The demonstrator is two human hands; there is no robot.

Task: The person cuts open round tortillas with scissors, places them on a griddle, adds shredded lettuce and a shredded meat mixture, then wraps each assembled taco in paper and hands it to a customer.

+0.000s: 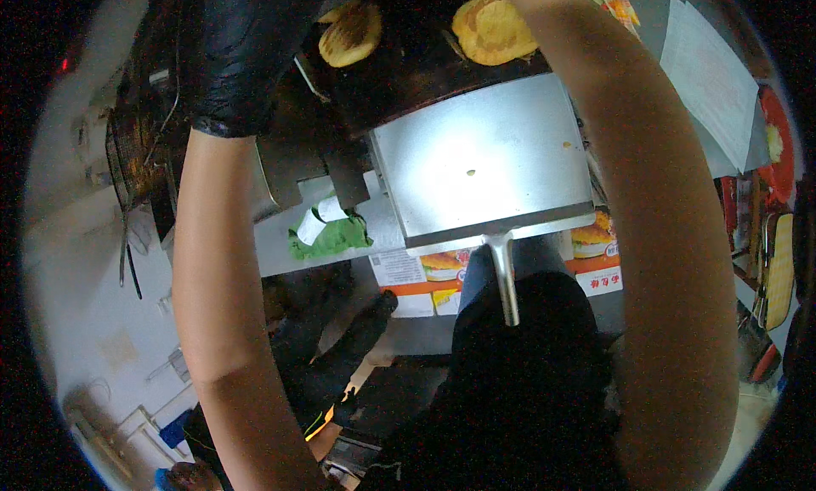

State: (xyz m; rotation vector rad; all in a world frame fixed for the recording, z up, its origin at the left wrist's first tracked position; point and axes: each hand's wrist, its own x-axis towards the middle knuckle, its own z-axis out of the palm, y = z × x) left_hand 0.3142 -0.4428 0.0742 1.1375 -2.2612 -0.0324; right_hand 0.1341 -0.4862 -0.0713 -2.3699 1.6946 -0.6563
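Left of the grey ledge (421,331) below me I see a pale expanse (72,270), wall or floor, I can't tell which. Far up and left of the ledge, a small red light (65,64) glows. Well to its right is a yellowish panel (777,270). My room is dim.

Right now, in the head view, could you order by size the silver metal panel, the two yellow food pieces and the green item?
1. Silver metal panel: clearly largest.
2. Right yellow food piece.
3. Left yellow food piece and green item: too alike to rank.
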